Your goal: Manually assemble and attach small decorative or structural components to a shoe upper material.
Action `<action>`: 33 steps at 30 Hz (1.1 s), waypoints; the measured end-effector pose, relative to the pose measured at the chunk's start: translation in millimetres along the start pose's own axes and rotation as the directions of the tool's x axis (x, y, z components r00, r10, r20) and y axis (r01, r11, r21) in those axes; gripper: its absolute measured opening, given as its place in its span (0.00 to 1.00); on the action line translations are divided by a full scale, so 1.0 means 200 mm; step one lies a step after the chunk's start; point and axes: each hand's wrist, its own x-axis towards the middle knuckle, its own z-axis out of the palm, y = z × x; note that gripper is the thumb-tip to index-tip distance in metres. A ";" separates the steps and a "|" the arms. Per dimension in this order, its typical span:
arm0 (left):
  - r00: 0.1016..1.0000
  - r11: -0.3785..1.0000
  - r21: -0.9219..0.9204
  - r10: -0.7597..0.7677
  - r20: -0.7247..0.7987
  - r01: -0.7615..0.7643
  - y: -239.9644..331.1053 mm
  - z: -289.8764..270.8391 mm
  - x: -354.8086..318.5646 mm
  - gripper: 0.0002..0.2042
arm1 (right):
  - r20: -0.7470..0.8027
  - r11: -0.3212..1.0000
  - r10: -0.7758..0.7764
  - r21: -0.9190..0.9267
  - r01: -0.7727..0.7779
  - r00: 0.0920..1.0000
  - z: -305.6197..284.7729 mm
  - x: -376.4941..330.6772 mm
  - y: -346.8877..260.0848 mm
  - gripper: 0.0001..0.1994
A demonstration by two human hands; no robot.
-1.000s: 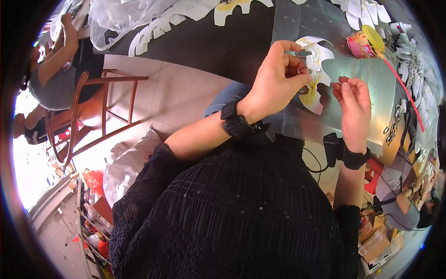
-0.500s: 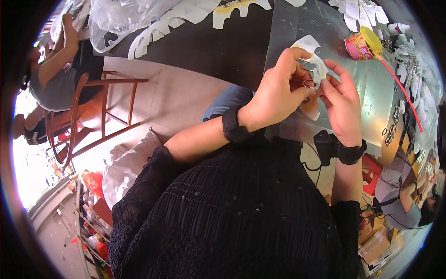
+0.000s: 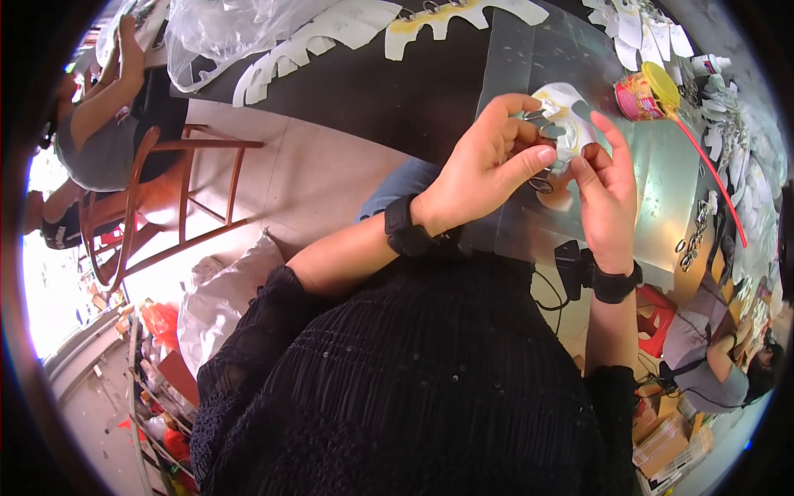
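Note:
My left hand (image 3: 490, 157) and my right hand (image 3: 608, 186) meet over the grey sheet on the table. Between them is a small white cut piece (image 3: 567, 142) with yellowish stains. My right thumb and fingers pinch its lower right edge, with the index finger raised. On the other side, my left thumb and bent fingers hold its left edge, partly hiding it. A metal oval ring (image 3: 541, 186) shows just below my left thumb. Behind the fingers lies another white, yellow-stained piece (image 3: 562, 93).
At the right stands a yellow-lidded tub (image 3: 637, 97) with a red stick (image 3: 715, 157). Several metal rings (image 3: 695, 240) lie near the right edge. White scalloped strips (image 3: 322, 37) and a clear plastic bag (image 3: 219, 41) occupy the far side. Other people sit at both sides.
Both hands have shifted slightly downward and the left thumb now stretches further over the piece. My right index finger has lifted away from it. More of the stained white piece behind shows.

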 end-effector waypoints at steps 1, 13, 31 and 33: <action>0.998 1.000 -0.018 -0.012 -0.056 0.011 0.01 0.00 0.01 0.24 | -0.007 0.999 0.001 -0.044 -0.001 1.000 0.00 0.00 0.00 0.25; 0.977 0.977 0.209 0.012 -0.214 0.034 -0.02 0.01 0.02 0.23 | 0.012 0.945 0.162 0.286 -0.159 0.987 0.02 0.03 -0.04 0.30; 0.963 0.969 -0.111 -0.236 -0.133 0.222 0.03 -0.01 0.01 0.22 | 0.155 0.940 0.188 0.258 -0.224 0.970 0.03 0.05 0.01 0.23; 0.968 0.982 -0.037 -0.190 -0.166 0.186 0.02 -0.01 0.01 0.22 | 0.160 0.925 0.241 0.260 -0.276 0.957 0.02 0.06 0.02 0.23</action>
